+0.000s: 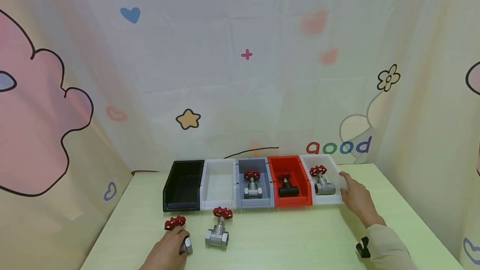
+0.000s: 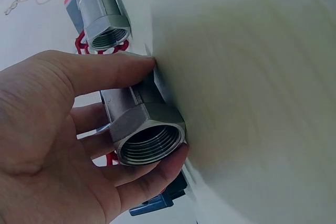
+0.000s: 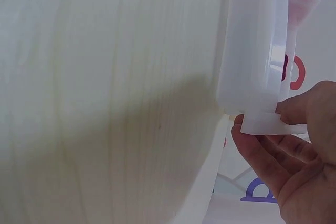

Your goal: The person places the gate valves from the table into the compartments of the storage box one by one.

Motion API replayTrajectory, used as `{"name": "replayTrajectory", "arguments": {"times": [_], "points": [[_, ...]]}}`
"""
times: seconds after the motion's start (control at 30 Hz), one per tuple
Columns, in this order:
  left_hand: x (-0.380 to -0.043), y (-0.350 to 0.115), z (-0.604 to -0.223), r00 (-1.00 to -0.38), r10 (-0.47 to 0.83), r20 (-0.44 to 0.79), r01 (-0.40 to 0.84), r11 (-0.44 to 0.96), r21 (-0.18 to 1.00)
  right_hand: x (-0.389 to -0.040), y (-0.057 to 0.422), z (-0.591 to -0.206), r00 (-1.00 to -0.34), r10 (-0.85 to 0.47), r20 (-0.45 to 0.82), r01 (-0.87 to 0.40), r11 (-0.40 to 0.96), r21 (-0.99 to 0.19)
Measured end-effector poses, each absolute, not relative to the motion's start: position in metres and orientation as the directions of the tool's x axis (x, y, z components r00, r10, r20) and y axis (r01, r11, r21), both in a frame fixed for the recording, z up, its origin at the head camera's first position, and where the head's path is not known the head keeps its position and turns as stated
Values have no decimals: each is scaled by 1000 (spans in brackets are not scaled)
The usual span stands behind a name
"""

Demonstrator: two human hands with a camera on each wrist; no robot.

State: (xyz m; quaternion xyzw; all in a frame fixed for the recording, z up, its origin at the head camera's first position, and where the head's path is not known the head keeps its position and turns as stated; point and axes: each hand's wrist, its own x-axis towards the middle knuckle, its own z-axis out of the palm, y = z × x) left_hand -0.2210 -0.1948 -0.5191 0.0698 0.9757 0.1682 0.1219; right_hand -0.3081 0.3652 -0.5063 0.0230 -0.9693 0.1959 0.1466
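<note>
Clearly, multicoloured lettering point(image 1: 348, 147) reads "good", its g partly hidden, on the fabric backdrop point(image 1: 240, 95), three o'clock in the head view; at seven, the left hand point(image 1: 166, 250) grips a hex-ended metal valve point(image 2: 137, 116) by the bench point(image 1: 285, 236); at four, the right hand point(image 1: 358, 201) pinches the rightmost white plastic bin point(image 1: 326, 200)

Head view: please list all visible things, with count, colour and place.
Table: 1, pale green, below.
Printed backdrop: 1, mostly pale, behind.
Black bin, white bin, grey bin, red bin, last white bin: 1 each, left to right.
Silver valves: 4, red-wheeled; grey bin, last white bin, two in front.
Black valve: 1, in red bin.
Small item: 1, black, lower right.
Sleeve: 1, beige, right.
Left hand: 1, gripping leftmost valve.
Right hand: 1, gripping last white bin.
</note>
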Motion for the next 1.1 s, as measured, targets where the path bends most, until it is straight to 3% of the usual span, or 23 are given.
{"name": "replayTrajectory", "arguments": {"times": [0.37,1.1], "points": [[-219,-198,-517,-953,220,-206,124,908,400,-308,366,-506,-959,17,281,-92,923,-373],[-214,-201,-504,-954,241,-176,161,913,374,-308,365,-505,-962,19,271,-90,920,-382]]}}
